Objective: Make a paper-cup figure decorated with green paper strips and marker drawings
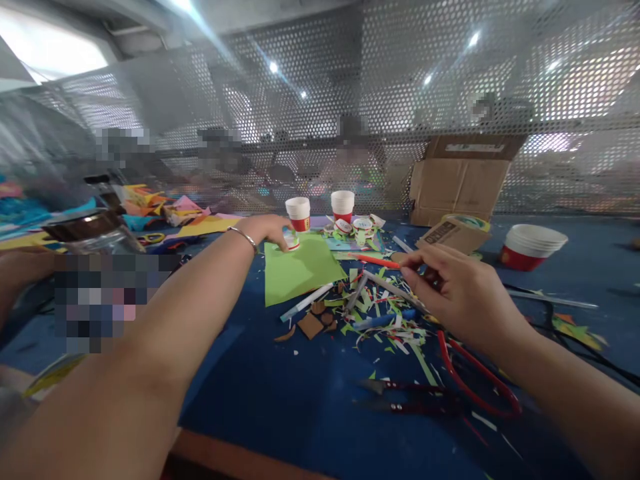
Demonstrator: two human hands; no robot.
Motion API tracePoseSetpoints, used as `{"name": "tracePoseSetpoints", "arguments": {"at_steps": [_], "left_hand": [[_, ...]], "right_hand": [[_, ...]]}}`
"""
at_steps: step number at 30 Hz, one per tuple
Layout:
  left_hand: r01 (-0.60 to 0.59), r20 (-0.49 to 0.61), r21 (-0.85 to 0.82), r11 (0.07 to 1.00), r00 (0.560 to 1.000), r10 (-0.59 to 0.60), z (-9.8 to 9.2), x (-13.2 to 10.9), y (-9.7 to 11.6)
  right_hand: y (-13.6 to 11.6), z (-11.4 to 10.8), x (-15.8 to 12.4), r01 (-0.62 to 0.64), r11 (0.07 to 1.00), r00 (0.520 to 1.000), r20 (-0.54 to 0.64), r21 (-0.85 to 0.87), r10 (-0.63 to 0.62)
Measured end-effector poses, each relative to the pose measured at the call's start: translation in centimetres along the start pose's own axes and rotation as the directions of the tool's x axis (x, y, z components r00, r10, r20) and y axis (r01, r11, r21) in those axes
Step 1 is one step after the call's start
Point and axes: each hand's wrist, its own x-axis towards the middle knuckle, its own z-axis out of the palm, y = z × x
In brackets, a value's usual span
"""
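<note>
My left hand point(274, 231), with a silver bangle at the wrist, reaches over a green paper sheet point(300, 270). Its fingers close around a small white and red cup piece point(291, 241) on the sheet's upper left corner. In my right hand point(440, 277) is an orange pen point(377, 261), pinched near one end, its other end pointing left toward the sheet. Below the pen lies a heap of green and white paper scraps point(395, 330), with a blue pen point(383, 320) among them.
Red-handled scissors point(480, 380) and small dark snips point(405, 399) lie near the front. Stacked paper cups point(299, 213) stand behind the sheet, more cups point(533, 247) at right. A cardboard box point(460, 183) is at the back. Another person's arm point(25, 270) and a lidded jar point(100, 233) are left.
</note>
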Motion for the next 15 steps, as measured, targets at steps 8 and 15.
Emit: {"name": "tracePoseSetpoints", "arguments": {"at_steps": [8,15], "left_hand": [[-0.006,0.076,-0.214,0.977,0.997,0.023,0.4,-0.3,-0.6],[0.055,0.197,-0.425,0.904,0.980,0.032,0.7,-2.0,-1.7]], "right_hand": [[0.1,-0.2,-0.1,-0.017,1.000,1.000,0.000,0.004,0.017],[0.0,-0.2,0.1,-0.013,1.000,1.000,-0.001,0.013,0.013]]}}
